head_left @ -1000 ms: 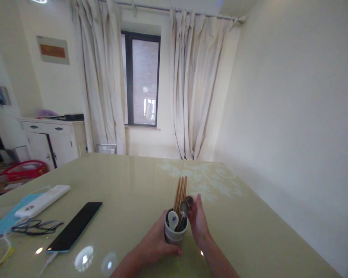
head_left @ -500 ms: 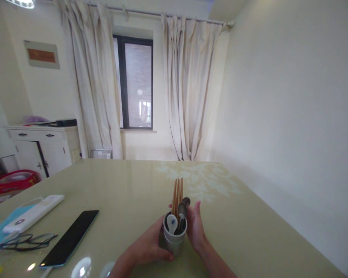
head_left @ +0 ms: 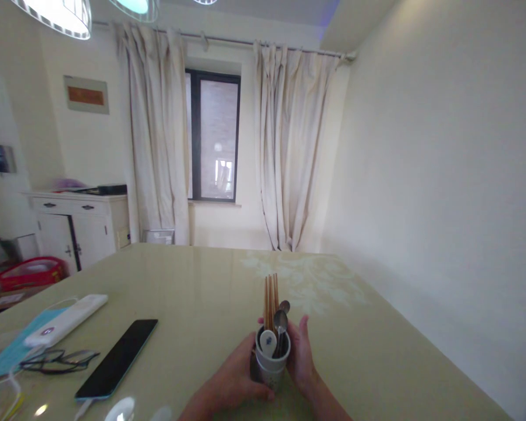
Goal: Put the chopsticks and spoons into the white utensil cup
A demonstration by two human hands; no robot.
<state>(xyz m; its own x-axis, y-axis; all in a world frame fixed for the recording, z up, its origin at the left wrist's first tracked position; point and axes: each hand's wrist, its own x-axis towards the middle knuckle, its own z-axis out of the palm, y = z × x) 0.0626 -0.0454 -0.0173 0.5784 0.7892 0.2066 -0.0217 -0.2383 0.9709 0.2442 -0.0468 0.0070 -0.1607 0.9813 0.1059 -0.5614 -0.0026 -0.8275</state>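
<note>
A pale utensil cup [head_left: 272,363] stands on the glossy table between my two hands. Wooden chopsticks [head_left: 270,301], two metal spoons [head_left: 281,321] and a white ceramic spoon with a blue mark [head_left: 268,344] stick up out of it. My left hand [head_left: 239,371] curls around the cup's left side, its thumb low at the front and fingertips showing behind the chopsticks. Against the right side rests my right hand [head_left: 301,355], thumb pointing up, its other fingers partly hidden behind the cup.
On the left of the table [head_left: 193,298] lie a black phone [head_left: 117,358] with a cable, folded glasses [head_left: 59,361], a white power strip-like device [head_left: 68,320] and a blue face mask [head_left: 21,342]. A wall [head_left: 442,204] borders the right side.
The camera has tilted up and turned slightly left, so hanging lamps come into view and everything sits further right. My hands stay around the cup.
</note>
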